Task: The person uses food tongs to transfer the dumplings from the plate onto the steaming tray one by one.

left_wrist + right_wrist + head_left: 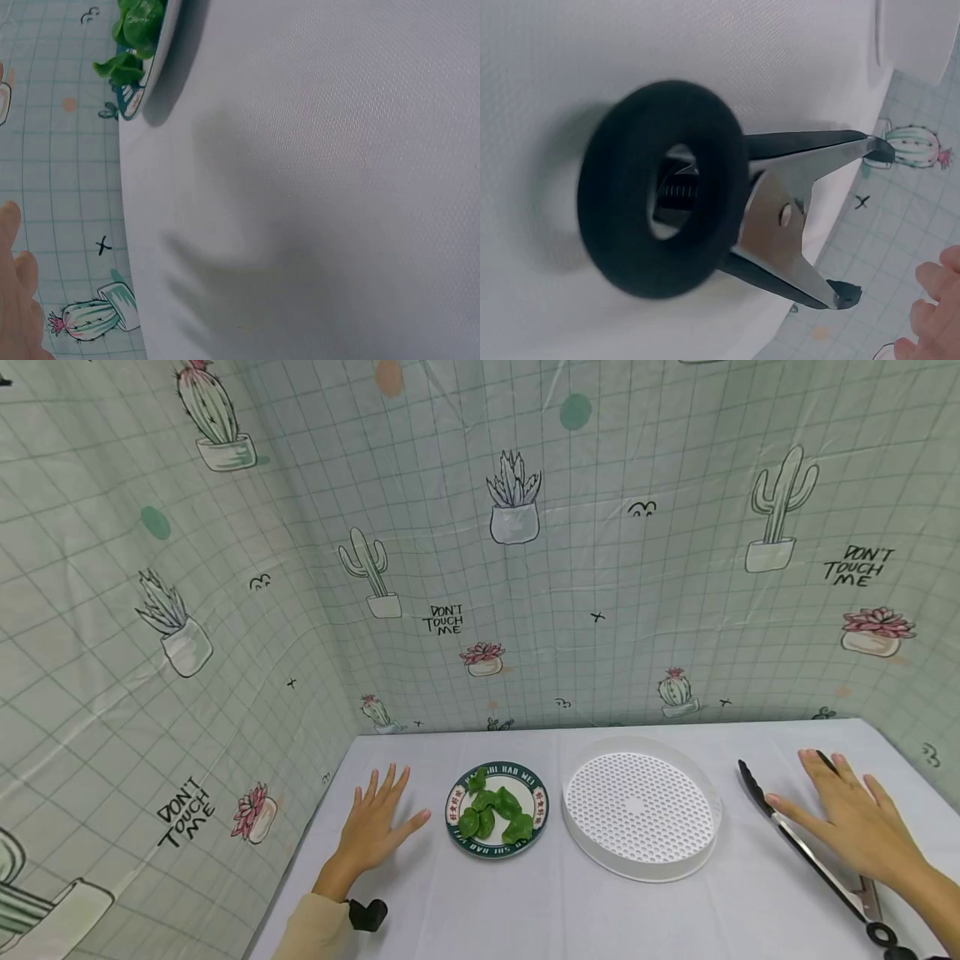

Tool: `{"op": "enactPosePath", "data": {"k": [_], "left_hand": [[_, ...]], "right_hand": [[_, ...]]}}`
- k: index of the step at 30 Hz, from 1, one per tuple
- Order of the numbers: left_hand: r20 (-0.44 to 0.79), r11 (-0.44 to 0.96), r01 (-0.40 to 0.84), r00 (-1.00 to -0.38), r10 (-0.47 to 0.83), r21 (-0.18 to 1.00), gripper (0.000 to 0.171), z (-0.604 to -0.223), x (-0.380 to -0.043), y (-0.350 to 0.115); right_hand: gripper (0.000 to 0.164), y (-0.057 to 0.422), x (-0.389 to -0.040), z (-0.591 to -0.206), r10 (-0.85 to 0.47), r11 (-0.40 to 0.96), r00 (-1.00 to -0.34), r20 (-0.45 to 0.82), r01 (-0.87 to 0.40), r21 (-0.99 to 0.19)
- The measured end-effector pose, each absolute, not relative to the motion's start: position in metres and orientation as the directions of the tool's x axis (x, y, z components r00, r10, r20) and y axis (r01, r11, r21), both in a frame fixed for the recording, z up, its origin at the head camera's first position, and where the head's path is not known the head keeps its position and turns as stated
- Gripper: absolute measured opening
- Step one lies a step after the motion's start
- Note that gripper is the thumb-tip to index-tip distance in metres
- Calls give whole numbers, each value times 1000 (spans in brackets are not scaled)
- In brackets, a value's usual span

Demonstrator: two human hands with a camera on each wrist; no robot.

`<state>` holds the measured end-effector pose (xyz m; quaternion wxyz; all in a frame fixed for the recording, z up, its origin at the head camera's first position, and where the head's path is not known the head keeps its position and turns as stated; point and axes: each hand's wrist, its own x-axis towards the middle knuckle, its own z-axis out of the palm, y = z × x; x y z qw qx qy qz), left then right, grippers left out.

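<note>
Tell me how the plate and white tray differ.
The plate holds green leaves; the tray shows none. The plate has a dark green lettered rim, while the tray is white and perforated. The tray looks wider than the plate. Both are round and rest on the table.

The tray (639, 808) lies between plate (454, 806) and tongs (819, 865).

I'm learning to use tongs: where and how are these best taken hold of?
Probably by both long arms, between the ring and the black tips, from above and the near side. The tongs lie with arms spread, ring end nearest, so squeezing across both should close them.
</note>
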<state>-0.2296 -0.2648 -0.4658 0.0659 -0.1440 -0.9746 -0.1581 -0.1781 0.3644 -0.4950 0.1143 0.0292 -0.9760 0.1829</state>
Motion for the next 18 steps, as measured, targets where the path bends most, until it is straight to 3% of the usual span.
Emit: {"op": "enactPosePath", "data": {"k": [8,18], "left_hand": [[160,898,291,-955,250,329,85,-465,-232,-266],[131,836,279,-960,247,472,86,-471,-237,-264]], "right_hand": [[98,366,-180,-494,-22,924,-970,243,-112,-366],[99,374,-180,-492,4,880,-978,208,-96,-465]]}}
